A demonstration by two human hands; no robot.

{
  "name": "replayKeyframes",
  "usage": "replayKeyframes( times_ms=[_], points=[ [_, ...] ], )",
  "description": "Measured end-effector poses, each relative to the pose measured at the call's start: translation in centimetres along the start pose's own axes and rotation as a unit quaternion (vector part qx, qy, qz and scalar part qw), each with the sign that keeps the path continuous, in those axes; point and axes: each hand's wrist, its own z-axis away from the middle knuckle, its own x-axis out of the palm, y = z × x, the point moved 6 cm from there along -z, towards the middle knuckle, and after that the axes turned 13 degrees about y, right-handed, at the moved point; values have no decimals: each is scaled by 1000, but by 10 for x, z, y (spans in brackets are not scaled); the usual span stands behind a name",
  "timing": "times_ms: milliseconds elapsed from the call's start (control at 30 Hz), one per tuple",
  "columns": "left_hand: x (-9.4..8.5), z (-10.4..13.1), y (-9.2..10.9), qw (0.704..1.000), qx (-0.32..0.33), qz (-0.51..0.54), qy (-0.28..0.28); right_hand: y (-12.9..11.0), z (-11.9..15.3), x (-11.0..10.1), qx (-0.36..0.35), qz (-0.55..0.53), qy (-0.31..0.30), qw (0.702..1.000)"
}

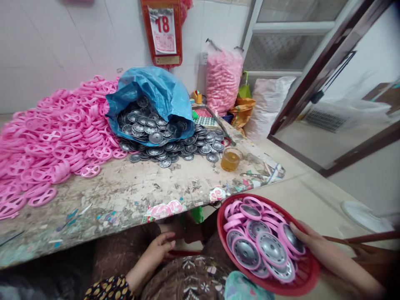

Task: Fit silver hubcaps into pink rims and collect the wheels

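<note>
A round red basket point(223, 233) rests tilted by my lap on the right, filled with pink wheels with silver-grey hubcaps point(271, 248) set in them. My right hand point(308, 239) grips the basket's right rim, its fingertips beside a wheel; part of the hand is hidden by the rim. Below the table edge, my left hand point(159, 249) hangs over my lap with fingers stretched out and nothing in them. A large heap of pink wheel rings point(62, 137) covers the table's left side. Grey hubcaps point(153, 129) spill from a blue plastic bag point(156, 85) at the back.
A glass of yellowish drink point(231, 159) stands near the right end of the paint-stained table point(125, 191). Behind it are a clear bag of pink pieces point(223, 79) and a white sack point(268, 104). A calendar point(162, 29) hangs on the wall.
</note>
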Motion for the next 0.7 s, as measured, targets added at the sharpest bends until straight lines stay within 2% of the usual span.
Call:
replayKeyframes(
  times_ms=[67,133,200,267,367,500,567,700],
  points=[
    [-1,4,2,1000,-1,2,-1,-5,8,-8,31,-34,-17,999],
    [-1,15,12,1000,9,2,-9,-15,17,-10,50,-53,-23,997],
    [2,33,31,999,35,4,-33,-31,27,-2,49,-62,-27,997],
    [6,56,53,994,70,17,-78,-50,37,16,34,-58,-43,997],
    [12,90,80,979,103,83,-155,-80,51,63,-12,-38,-81,996],
    [2,118,95,930,140,260,-218,-111,68,148,-103,-27,-164,981],
    [-15,122,92,904,145,353,-195,-114,77,195,-120,-21,-225,967],
    [-65,131,78,847,139,507,-76,-108,103,275,-121,-7,-337,934]
  ],
)
